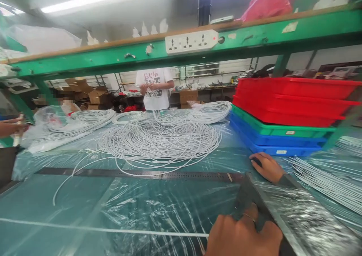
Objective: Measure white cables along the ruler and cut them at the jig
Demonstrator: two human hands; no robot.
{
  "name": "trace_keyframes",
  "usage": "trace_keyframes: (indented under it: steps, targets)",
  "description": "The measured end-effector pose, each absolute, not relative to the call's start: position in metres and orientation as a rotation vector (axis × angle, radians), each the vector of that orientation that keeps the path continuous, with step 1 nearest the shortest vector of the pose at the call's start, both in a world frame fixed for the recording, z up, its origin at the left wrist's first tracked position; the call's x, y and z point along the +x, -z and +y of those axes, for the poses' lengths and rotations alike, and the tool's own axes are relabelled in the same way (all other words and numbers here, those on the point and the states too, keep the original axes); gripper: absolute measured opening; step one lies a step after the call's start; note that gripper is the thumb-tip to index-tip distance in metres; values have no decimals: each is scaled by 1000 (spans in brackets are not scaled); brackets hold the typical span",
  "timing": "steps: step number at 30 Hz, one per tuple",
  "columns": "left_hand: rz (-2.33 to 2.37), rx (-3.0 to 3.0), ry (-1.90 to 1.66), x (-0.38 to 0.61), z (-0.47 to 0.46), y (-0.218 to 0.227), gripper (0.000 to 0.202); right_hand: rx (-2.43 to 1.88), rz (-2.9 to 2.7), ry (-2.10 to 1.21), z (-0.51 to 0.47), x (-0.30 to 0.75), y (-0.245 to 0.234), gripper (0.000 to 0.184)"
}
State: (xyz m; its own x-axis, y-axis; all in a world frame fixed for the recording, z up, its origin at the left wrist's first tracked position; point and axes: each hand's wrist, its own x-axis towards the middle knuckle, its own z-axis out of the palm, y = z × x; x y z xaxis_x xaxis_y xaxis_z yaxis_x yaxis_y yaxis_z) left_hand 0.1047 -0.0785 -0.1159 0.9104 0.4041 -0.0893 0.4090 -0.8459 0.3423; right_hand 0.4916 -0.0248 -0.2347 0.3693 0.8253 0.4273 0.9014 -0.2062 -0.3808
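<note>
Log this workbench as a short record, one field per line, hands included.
Left hand: low in the view, white cable running up to it; grip hidden
Right hand: beyond the grey block, fingers on a small black object
Ruler: metal, lying flat, loose strands crossing it
Loose coil: large, pale, tangled, behind the ruler
Trays: stacked at right, red over green over blue
Power strip: white, on the green beam
Others: person in a printed white shirt, beyond the coils

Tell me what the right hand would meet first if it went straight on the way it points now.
Past the dark object it touches, the right hand would probably meet the big coil of white cable first, but depth is unclear.
</note>
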Motion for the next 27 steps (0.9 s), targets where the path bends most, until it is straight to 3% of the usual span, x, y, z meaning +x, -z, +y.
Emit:
trace_keyframes:
  steps: [4, 8, 14, 19, 27]
  targets:
    - [369, 2782, 52, 90, -71, 86, 49, -2170, -1483, 169, -27, 480, 225, 27]
    - [315, 2810, -135, 84, -69, 87, 45, -2282, -1473, 147, -33, 467, 214, 22]
    - [222, 2741, -495, 74, -67, 99, 42, -2343, -1500, 94, -42, 453, 198, 33]
    - [212, 2645, -532, 72, -67, 92, 33, -2347, -1513, 88, -44, 452, 195, 40]
    - [246, 2565, -422, 79, -71, 89, 29, -2305, -1522, 107, -40, 458, 203, 25]
